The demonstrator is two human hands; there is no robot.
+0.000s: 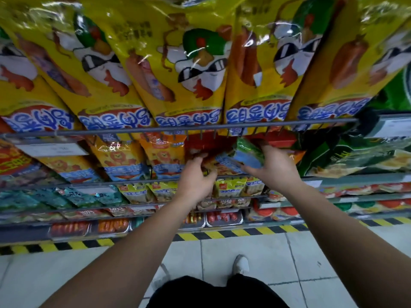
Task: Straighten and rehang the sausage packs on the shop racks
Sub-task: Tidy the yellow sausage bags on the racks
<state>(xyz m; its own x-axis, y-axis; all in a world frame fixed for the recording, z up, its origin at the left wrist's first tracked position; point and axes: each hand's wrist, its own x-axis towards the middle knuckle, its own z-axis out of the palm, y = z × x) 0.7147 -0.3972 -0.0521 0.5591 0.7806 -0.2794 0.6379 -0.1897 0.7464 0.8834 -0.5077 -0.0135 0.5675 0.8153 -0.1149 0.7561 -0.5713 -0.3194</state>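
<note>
Large yellow sausage packs (178,70) hang in a row across the top rack, behind a grey rail (178,127). Below them hang orange packs with a lion picture (120,158). My right hand (273,167) grips a green and blue pack (246,154), lifted and tilted in front of red packs (204,145) on the second rack. My left hand (195,181) has its fingers curled on an orange pack (211,166) just left of it. Which hook each pack hangs on is hidden by the hands.
Green packs (347,156) fill the rack to the right. Lower racks hold small yellow packs (231,186) and teal packs (73,196); trays of loose sausages (222,217) sit at the bottom. Yellow-black tape (222,234) edges the tiled floor, where my shoes stand.
</note>
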